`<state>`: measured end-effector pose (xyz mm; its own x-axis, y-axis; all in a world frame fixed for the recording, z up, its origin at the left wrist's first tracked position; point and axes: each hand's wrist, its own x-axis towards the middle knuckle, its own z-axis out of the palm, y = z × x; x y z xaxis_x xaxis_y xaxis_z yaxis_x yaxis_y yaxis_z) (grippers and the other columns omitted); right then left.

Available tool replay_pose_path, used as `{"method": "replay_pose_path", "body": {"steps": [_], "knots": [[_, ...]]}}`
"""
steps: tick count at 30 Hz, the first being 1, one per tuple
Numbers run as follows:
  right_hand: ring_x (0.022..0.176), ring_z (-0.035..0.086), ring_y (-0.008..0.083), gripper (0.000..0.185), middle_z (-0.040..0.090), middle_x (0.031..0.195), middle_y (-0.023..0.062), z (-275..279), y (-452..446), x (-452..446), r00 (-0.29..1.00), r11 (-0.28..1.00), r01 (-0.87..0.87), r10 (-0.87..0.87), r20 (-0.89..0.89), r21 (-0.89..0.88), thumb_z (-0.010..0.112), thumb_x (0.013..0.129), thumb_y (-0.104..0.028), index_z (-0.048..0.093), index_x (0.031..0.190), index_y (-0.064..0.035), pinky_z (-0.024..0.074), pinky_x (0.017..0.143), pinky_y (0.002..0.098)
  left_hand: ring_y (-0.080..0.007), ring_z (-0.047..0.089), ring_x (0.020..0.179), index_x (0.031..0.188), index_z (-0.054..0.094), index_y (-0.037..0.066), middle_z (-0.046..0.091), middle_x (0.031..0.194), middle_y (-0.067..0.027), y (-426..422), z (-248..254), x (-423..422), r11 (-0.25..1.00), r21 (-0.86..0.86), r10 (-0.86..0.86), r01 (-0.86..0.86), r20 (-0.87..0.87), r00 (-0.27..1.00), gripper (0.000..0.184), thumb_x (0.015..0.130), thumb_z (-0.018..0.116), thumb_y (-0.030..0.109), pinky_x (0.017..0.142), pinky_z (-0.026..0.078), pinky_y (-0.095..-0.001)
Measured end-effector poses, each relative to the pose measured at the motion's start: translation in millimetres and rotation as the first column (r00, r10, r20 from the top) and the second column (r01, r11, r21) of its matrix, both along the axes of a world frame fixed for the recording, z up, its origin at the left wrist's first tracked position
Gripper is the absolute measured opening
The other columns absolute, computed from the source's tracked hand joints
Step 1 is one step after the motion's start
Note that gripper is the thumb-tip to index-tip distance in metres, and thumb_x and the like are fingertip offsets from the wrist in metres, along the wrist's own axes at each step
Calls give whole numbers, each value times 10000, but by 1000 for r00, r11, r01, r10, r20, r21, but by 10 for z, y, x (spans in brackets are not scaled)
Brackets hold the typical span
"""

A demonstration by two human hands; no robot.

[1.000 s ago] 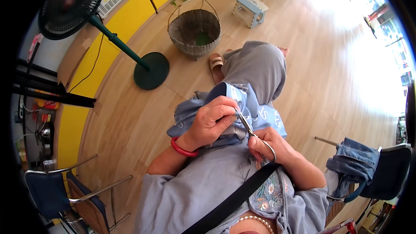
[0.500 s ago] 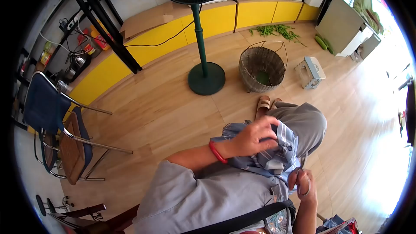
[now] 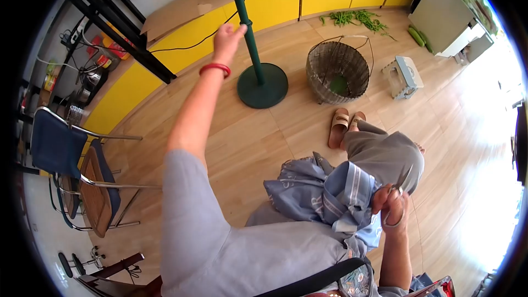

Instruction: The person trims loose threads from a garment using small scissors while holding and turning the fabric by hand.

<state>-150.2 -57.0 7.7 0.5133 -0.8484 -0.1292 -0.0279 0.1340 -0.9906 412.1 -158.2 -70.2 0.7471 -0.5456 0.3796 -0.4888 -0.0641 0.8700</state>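
Observation:
My left hand [image 3: 228, 43], with a red bangle at the wrist, is raised at the end of my outstretched arm and appears in front of the fan's green pole. Its fingers are curled together; anything thin between them cannot be made out. In my right hand [image 3: 391, 204] is a pair of scissors [image 3: 402, 180], blades pointing up, a finger through one handle loop. Right beside that hand, a blue-grey cloth [image 3: 313, 192] with white stripes and lettering lies bunched over my lap. Whether my right fingers also grip the cloth is hidden.
A standing fan [image 3: 262, 85] and a woven basket [image 3: 338, 71] with something green inside stand ahead. Near the basket is a small stool [image 3: 404, 77]. Green beans [image 3: 357, 19] and long green vegetables [image 3: 421, 38] lie on the floor. A folding chair [image 3: 99, 181] stands at left.
My left hand has left the cloth and swung far forward and up to the left. The scissors now point upward, and my right hand has risen slightly. The view has shifted a little.

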Motion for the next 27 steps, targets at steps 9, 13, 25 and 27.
{"method": "replay_pose_path", "body": {"steps": [9, 13, 25, 27], "knots": [[543, 495, 91, 462, 538, 576, 10, -145, -100, 108, 964, 973, -168, 195, -178, 158, 647, 824, -457, 558, 681, -26, 388, 503, 241, -166, 556, 1004, 1128, 572, 51, 594, 1082, -58, -864, 534, 869, 968, -164, -198, 192, -21, 980, 537, 703, 806, 281, 909, 415, -294], [530, 478, 83, 453, 522, 563, -1, -166, -179, 113, 971, 971, -120, 158, -177, 209, 654, 821, -449, 552, 684, -29, 378, 492, 241, -127, 606, 742, 977, 631, 76, 641, 830, -18, -1189, 602, 1124, 912, -222, -395, 344, -262, 880, 260, 768, 757, 168, 719, 493, -248], [526, 470, 83, 450, 507, 568, -1, -160, -232, 135, 974, 946, -129, 178, -142, 297, 654, 824, -435, 541, 675, -26, 370, 486, 240, -157, 539, 540, 811, 580, 72, 552, 666, -35, -1108, 705, 717, 946, -324, -115, -5, -349, 930, 240, 732, 789, 161, 541, 483, -276], [542, 493, 120, 613, 532, 568, 38, -127, -255, 173, 950, 943, -133, 209, -233, 306, 599, 769, -613, 544, 624, -19, 365, 506, 256, -158, 523, 519, 852, 591, 55, 562, 689, -35, -1069, 732, 648, 926, -374, -71, -57, -321, 944, 192, 750, 751, 83, 523, 472, -288]]}}
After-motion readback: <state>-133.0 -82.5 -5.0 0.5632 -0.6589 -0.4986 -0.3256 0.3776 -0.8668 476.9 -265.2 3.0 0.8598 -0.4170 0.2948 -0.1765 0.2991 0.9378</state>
